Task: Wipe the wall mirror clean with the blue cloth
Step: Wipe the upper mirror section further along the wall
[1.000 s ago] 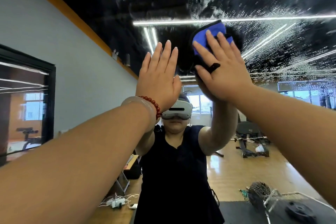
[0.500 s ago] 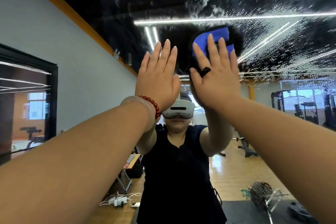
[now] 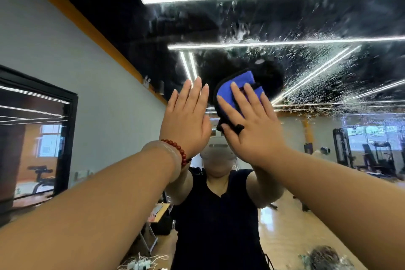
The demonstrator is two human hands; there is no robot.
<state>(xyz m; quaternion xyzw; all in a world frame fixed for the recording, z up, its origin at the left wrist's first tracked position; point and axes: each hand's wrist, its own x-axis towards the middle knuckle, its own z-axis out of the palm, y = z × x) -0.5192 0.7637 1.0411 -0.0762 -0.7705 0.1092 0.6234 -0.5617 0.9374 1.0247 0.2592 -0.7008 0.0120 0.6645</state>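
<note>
No legible text anywhere.

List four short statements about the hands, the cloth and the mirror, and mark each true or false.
1. The right hand presses the blue cloth against the mirror with straight fingers. True.
2. The left hand holds a spray bottle. False: it is open, fingers straight, and holds nothing.
3. Droplets speckle the glass to the right of the cloth. True.
4. The red bead bracelet sits on the right wrist. False: it is on the left wrist.
</note>
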